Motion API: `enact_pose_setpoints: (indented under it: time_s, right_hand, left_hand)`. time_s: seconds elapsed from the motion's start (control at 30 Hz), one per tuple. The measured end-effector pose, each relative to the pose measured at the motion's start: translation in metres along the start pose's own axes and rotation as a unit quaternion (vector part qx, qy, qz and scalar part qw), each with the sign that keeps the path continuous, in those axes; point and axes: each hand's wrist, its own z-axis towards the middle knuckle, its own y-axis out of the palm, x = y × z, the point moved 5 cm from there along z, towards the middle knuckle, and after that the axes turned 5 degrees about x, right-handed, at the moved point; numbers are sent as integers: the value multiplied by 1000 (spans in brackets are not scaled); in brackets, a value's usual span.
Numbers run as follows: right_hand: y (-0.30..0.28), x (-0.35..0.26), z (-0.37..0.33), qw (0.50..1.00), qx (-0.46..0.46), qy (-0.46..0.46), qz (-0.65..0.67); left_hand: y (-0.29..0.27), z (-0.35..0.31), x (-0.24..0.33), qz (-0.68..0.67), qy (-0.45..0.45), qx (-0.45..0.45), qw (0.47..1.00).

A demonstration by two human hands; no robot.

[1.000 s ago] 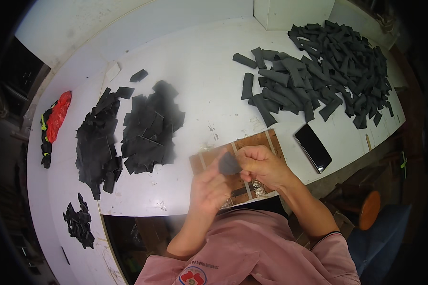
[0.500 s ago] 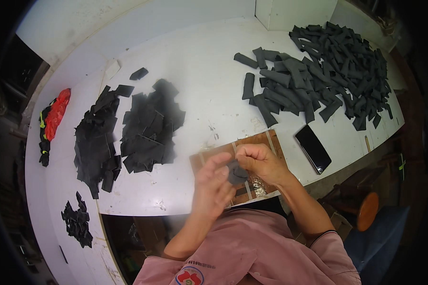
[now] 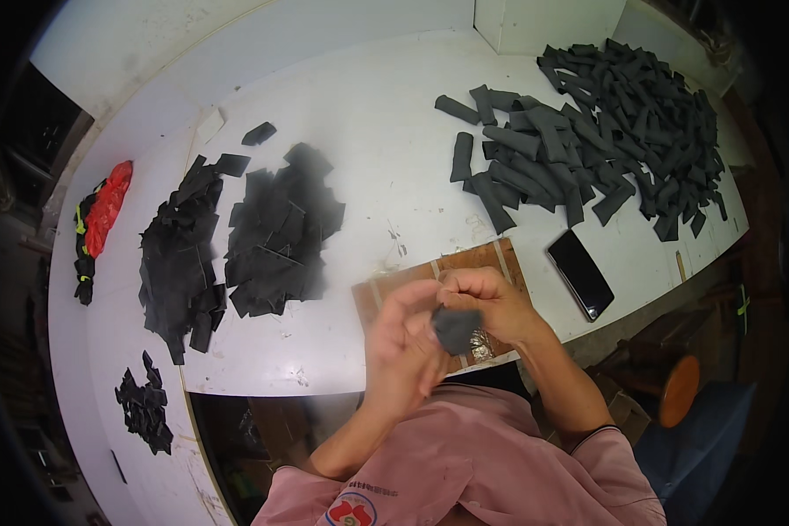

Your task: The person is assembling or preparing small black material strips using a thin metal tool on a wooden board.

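A dark grey piece of fabric is between my two hands, in front of my body and above a brown board. My right hand pinches its upper edge with thumb and forefinger. On the other side my left hand is slightly smeared by motion, its fingers curled against the piece and their tips meeting those of my right hand. Parts of the fabric are hidden behind the fingers. Beneath lies the brown board with pale strips and clear tape, at the table's near edge.
Flat dark pieces form two heaps on the left, with a smaller heap nearer me. Tube-shaped grey pieces are piled far right. A black phone lies right of the board. A red bag rests far left on the white table.
The fabric piece has turned and shifted slightly right and toward me, showing more of its surface. My left hand has moved a little right and nearer my body; my right hand stays almost in place.
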Motion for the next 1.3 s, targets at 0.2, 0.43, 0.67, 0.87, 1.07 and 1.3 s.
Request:
enact_pose_setpoints:
  time_s: [0.2,0.43,0.67,0.87,1.07,1.3]
  right_hand:
    - [-2,8,8,997,-67,-27,-37]
    - [-2,9,1,998,-13,-28,-53]
    - [30,-81,-33,816,84,-324,-471]
    - [24,-46,-30,740,47,-337,-581]
    - [25,-52,-32,774,74,-353,-521]
    - [17,-27,-28,798,79,-359,-477]
  left_hand:
    - [-7,-3,1,212,73,65,972]
    - [-16,2,18,349,245,78,901]
    - [-4,1,27,226,284,25,931]
    - [-23,5,3,149,204,28,967]
    - [12,19,27,299,196,-88,930]
    - [14,19,28,467,174,-10,867]
